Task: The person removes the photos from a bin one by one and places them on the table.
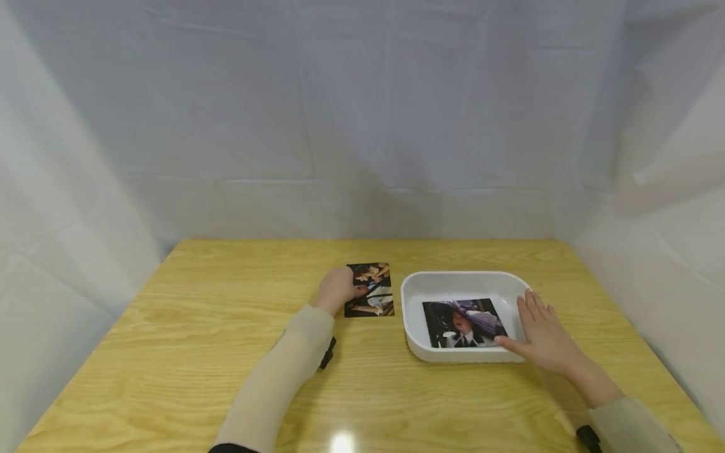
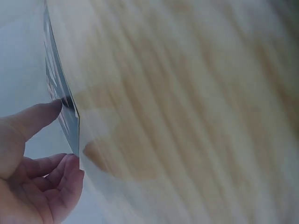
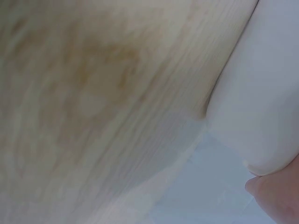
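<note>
The left hand (image 1: 338,288) rests at the left edge of a dark photo (image 1: 370,289) that lies on a light wooden table (image 1: 198,352), its fingers curled round that edge and the thumb on the print's face, so it grips the photo. Just to the right of this photo, not touching it, stands a white tray (image 1: 453,280) with rounded corners, and a second photo (image 1: 463,322), showing a figure in a wide hat, lies flat on the tray's floor. The right hand (image 1: 542,335) lies against the tray's right wall with straight, relaxed fingers, the thumb reaching along the near rim towards the second photo; it clasps nothing. Both forearms wear pale beige sleeves (image 1: 283,371), and a white cloth backdrop (image 1: 362,126) hangs behind and to both sides of the table. In the left wrist view, which is blurred, the left hand (image 2: 32,172) shows at the lower left: the thumb presses on the photo (image 2: 63,109), seen edge-on as a thin sheet lifted off the table (image 2: 196,107), while the fingers curl underneath it. In the right wrist view, also blurred, only a small part of the right hand (image 3: 278,196) shows in the lower right corner, touching the smooth outer wall of the tray (image 3: 261,102), with the wood grain of the table (image 3: 93,107) filling the rest.
</note>
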Available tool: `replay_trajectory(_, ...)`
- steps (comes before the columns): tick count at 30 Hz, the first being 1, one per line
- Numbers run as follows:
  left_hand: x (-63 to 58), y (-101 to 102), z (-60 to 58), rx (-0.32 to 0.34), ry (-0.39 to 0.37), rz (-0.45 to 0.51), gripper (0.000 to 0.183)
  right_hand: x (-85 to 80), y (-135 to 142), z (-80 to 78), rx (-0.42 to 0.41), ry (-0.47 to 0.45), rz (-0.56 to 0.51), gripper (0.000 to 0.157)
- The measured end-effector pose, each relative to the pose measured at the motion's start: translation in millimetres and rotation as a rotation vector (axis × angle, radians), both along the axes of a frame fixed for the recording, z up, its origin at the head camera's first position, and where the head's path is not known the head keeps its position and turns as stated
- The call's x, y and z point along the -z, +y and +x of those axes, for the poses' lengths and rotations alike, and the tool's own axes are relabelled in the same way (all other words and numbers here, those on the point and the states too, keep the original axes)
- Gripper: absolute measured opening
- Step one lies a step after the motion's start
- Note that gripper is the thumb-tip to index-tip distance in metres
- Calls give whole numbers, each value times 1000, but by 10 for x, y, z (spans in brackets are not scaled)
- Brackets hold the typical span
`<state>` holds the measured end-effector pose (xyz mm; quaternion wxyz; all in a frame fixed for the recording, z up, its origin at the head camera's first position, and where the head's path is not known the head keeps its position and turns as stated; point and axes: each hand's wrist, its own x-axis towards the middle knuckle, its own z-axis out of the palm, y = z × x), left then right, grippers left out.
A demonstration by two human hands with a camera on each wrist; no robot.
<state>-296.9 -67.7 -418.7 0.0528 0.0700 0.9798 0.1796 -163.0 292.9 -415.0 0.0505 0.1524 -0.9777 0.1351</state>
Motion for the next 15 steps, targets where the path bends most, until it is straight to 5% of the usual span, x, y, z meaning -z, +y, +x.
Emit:
replay_trajectory(6, -15, 13, -22, 8, 18, 39, 30, -11, -15, 4, -1, -15, 12, 95)
replay_trajectory(15, -275, 186, 5, 53, 66, 255, 52, 10, 1, 1, -1, 14, -4, 94)
